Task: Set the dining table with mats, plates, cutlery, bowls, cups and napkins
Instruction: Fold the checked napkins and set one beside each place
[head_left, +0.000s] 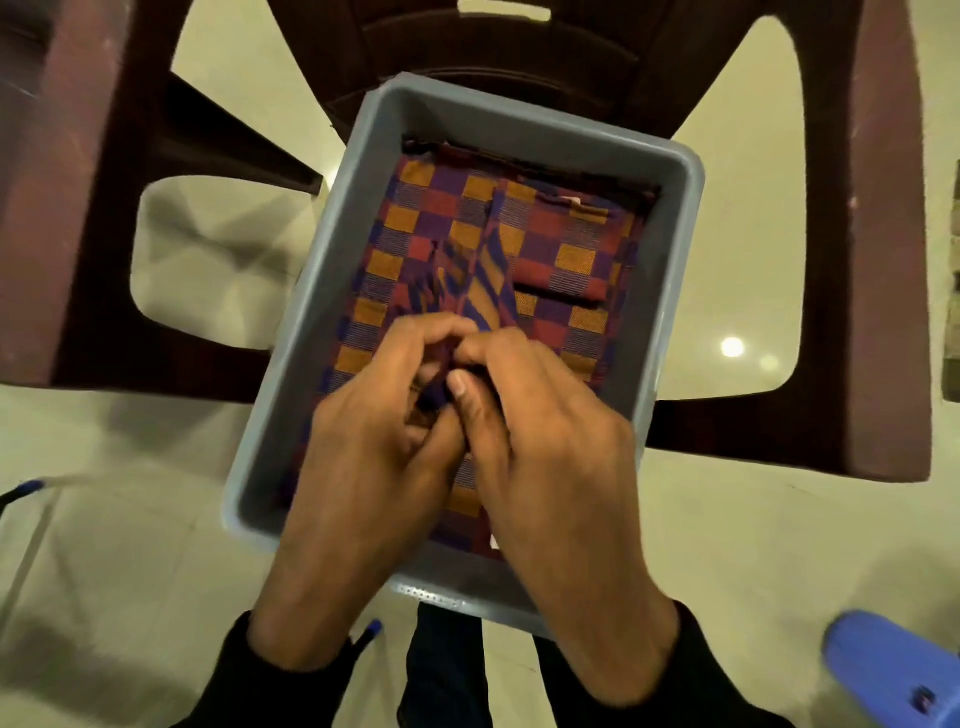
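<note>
A grey plastic bin (675, 218) holds folded checked cloths (561, 244) in orange, maroon and purple. Both hands reach into the bin's near half. My left hand (374, 415) and my right hand (540, 415) meet at the middle, fingers curled, pinching a raised fold of one checked cloth (483, 280) that stands up between the fingertips. The hands hide the near part of the cloths.
The bin rests on a dark maroon plastic chair (872, 260) over a pale tiled floor (156, 519). A blue plastic object (893, 670) lies at the lower right. A thin blue-tipped metal frame (26, 491) shows at the left edge. Dark sleeves cover both wrists.
</note>
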